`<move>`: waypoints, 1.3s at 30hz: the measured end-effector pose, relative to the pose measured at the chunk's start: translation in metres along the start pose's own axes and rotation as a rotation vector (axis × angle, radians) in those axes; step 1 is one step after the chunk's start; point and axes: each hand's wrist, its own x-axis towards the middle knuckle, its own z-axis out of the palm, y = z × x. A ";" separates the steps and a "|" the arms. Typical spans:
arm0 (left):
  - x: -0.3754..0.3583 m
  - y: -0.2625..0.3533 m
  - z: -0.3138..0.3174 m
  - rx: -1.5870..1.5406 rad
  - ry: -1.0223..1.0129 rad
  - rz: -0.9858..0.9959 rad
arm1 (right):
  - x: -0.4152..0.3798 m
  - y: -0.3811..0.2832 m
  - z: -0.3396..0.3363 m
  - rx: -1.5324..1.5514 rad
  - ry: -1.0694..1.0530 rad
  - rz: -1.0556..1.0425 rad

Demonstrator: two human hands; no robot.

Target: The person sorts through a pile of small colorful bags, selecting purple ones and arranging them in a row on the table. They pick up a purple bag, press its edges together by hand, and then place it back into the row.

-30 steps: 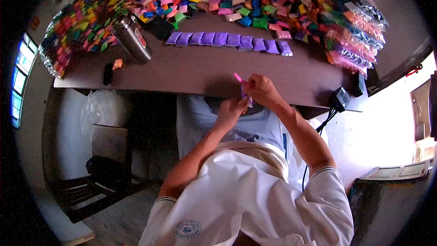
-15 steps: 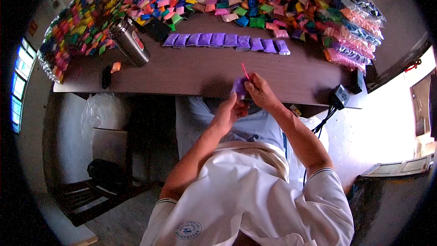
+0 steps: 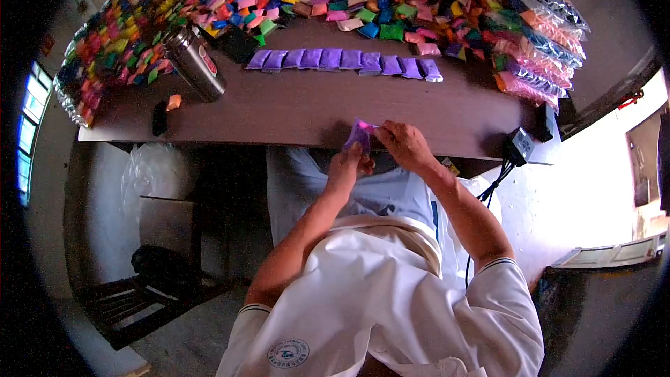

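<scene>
My left hand (image 3: 347,165) and my right hand (image 3: 405,145) meet at the near edge of the brown table (image 3: 293,108). Together they hold a small purple packet (image 3: 358,135). A thin pink tool (image 3: 368,125) shows at my right fingertips, lying against the packet's top. Farther back on the table lies a row of several purple packets (image 3: 345,61) side by side.
A big heap of small colourful packets (image 3: 363,0) covers the back of the table, with bagged packets (image 3: 544,49) at the right. A metal flask (image 3: 196,63) lies at the left, next to a black object (image 3: 160,119) and an orange packet (image 3: 174,102). A power adapter (image 3: 522,145) sits at the right edge.
The pink tool pointed up from my right hand before; now it lies low against the purple packet. My left hand has brought the packet up over the table's edge.
</scene>
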 end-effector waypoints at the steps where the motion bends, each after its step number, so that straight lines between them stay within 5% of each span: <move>1: 0.001 -0.001 -0.001 0.014 -0.021 0.015 | -0.002 -0.003 0.003 -0.015 0.008 -0.033; 15: -0.003 0.018 0.006 0.235 -0.008 0.008 | 0.013 -0.010 0.009 -0.231 0.082 0.033; 20: -0.008 0.020 0.009 0.208 0.001 0.038 | 0.030 0.007 -0.012 -0.300 0.056 0.273; 30: 0.004 0.004 0.001 0.013 -0.067 0.023 | 0.022 -0.031 -0.004 -0.324 -0.046 -0.092; 39: -0.002 0.010 0.006 0.137 0.055 0.069 | 0.041 0.000 -0.027 -0.322 0.036 0.137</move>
